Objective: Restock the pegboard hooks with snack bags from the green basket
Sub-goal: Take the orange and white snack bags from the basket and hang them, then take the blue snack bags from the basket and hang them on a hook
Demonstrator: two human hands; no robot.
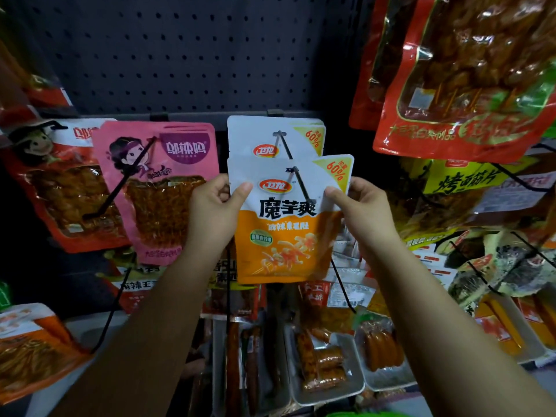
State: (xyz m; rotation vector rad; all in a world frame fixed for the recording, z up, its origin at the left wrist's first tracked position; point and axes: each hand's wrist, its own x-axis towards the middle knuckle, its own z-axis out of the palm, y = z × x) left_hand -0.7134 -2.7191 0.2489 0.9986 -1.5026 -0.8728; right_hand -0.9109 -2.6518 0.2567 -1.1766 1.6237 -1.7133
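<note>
At mid-frame, the left hand (214, 200) and right hand (359, 200) pinch the bag's (285, 230) upper corners, holding it flat so its hole rides along the hook (299, 183).

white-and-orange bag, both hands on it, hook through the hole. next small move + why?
Probably slide the front bag back along the hook toward the bag behind it, then let go. The left hand and right hand pinch its top corners, and the hook already passes through its hole.
</note>
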